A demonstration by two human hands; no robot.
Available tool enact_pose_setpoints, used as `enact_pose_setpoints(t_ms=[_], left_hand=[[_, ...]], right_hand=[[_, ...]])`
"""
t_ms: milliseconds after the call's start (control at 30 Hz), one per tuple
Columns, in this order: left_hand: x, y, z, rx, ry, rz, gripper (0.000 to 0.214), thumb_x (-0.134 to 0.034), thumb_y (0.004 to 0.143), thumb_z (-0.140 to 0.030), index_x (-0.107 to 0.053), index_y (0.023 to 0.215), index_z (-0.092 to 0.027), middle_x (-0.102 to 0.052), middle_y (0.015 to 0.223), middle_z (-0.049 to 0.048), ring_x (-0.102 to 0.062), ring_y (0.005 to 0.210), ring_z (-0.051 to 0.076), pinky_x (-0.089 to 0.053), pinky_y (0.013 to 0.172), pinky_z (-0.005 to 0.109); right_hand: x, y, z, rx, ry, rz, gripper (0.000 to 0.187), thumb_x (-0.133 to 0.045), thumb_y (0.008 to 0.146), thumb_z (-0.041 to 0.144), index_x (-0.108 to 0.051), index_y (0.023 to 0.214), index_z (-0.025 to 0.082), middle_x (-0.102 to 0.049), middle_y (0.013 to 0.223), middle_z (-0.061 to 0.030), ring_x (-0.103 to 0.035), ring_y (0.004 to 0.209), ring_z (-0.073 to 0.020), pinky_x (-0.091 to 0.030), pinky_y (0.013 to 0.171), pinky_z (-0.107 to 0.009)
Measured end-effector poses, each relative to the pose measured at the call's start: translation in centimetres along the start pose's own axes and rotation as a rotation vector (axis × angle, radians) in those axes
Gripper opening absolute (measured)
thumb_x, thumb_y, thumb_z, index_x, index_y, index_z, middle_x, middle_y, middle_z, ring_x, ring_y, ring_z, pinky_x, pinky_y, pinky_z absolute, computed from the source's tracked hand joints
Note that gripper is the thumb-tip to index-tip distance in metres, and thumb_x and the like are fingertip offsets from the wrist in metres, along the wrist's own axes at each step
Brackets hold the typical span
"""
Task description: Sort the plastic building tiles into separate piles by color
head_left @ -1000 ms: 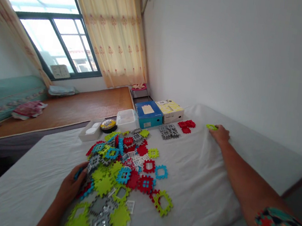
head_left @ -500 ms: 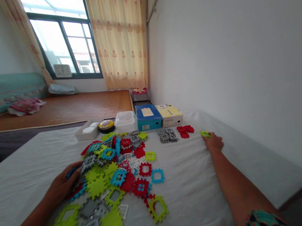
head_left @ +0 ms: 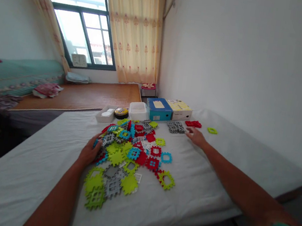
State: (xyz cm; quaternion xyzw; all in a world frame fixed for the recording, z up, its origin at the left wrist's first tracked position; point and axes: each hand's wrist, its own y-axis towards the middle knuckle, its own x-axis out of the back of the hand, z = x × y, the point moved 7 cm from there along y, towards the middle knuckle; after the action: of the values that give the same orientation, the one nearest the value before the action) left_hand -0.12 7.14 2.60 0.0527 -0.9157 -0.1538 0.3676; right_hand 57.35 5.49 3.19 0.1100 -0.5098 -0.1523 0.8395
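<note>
At the left edge of a pile of toothed plastic building tiles (head_left: 116, 157), my left hand (head_left: 89, 152) is closed on a blue tile (head_left: 95, 143), mostly hidden by the fingers. My right hand (head_left: 196, 137) reaches over the cloth with its fingers apart and nothing visible in them. Its fingertips are beside a grey group of tiles (head_left: 175, 127), just in front of some red tiles (head_left: 193, 124). Farther right, one lime-green tile with an open middle (head_left: 212, 130) lies by itself. The pile mixes green, red, blue and grey tiles with white lattice pieces (head_left: 146, 144).
Along the back of the white-covered table (head_left: 200, 202) stand a white tray (head_left: 98, 117), a round black-and-yellow tin (head_left: 121, 113), a clear plastic box (head_left: 138, 110), a blue box (head_left: 157, 111) and a yellow-and-white box (head_left: 179, 111). A wall (head_left: 244, 66) rises on the right.
My right hand has let go of the lime-green tile, which now lies on the cloth, and has moved left to the grey tiles. My left hand stays by the pile. The view has shifted.
</note>
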Motion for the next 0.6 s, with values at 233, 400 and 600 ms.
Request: enact_pose_setpoints(t_ms=[233,400,600], left_hand=[[-0.4,0.2,0.4,-0.028,0.007,-0.077,0.065,-0.042,0.087,-0.050,-0.044,0.141,-0.015,-0.055,0.136,0.0160,-0.050,0.127,0.027,-0.036,0.111,0.045],[-0.2,0.4,0.6,0.001,0.016,-0.061,0.061,-0.038,0.088,-0.053,-0.055,0.132,-0.014,-0.058,0.135,0.0145,-0.052,0.126,0.028,-0.038,0.109,0.044],[-0.2,0.9,-0.1,0.018,0.076,-0.013,0.056,-0.038,0.086,-0.054,-0.065,0.118,-0.016,-0.067,0.122,0.0109,-0.058,0.118,0.028,-0.044,0.103,0.043]], right_hand=[[-7.0,-3.3,11.9,0.422,0.087,0.295,0.057,-0.071,0.076,0.029,-0.059,0.131,0.021,-0.059,0.135,-0.0130,-0.065,0.108,-0.0258,-0.047,0.098,-0.040],[-8.4,-2.2,12.4,0.349,0.086,0.281,0.048,-0.077,0.072,0.029,-0.068,0.118,0.020,-0.069,0.121,-0.0087,-0.064,0.110,-0.0251,-0.045,0.100,-0.038],[-7.2,-2.0,9.2,0.172,0.085,0.213,0.037,-0.075,0.074,0.047,-0.073,0.100,0.021,-0.074,0.099,-0.0050,-0.068,0.084,-0.0200,-0.052,0.075,-0.028]])
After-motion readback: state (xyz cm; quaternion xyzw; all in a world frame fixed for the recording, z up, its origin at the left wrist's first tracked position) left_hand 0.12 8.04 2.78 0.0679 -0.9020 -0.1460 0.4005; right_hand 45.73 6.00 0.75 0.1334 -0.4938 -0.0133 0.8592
